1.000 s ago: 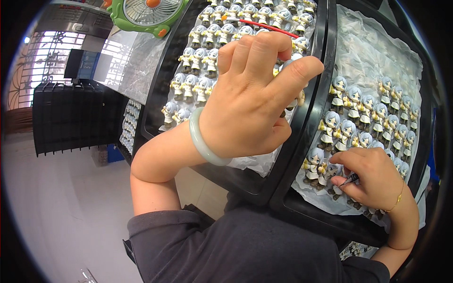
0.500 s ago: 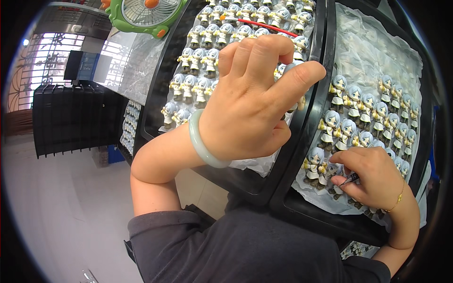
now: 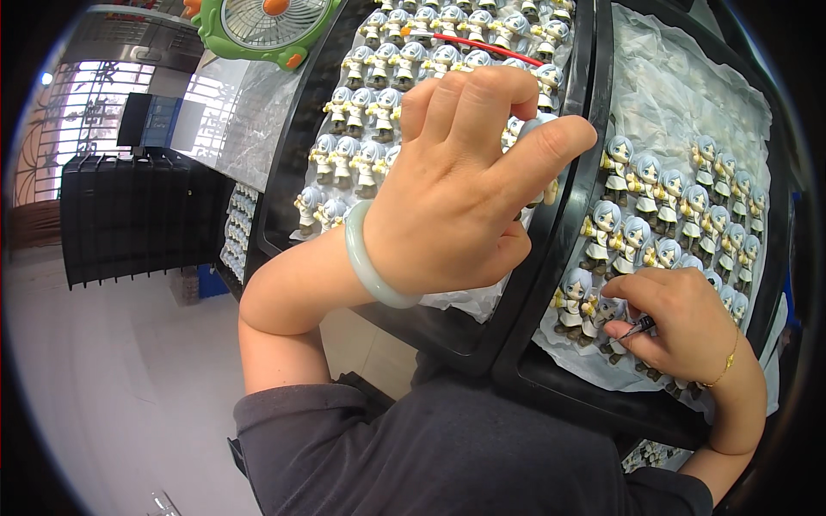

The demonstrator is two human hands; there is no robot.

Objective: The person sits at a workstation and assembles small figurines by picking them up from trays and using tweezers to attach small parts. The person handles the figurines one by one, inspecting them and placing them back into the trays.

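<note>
My left hand, with a pale green bangle on its wrist, hovers over the left tray with fingers curled. The thumb side points right; whatever the fingers grip, if anything, is hidden behind the hand. Bits of figurine show between the index finger and thumb, but I cannot tell whether they are held. At the right tray's near end, my right hand pinches a thin dark tool with a fine tip, perhaps a brush or pen. Its tip is close to a small figurine with pale blue hair and white clothes, partly covered by the fingers.
Rows of matching figurines fill the left black tray. A red stick lies across them. More stand on crinkled white sheeting in the right tray. A green fan and black crate are leftward.
My left hand has shifted very slightly, its thumb tip a touch to the right. The right hand and its tool stay in place.
</note>
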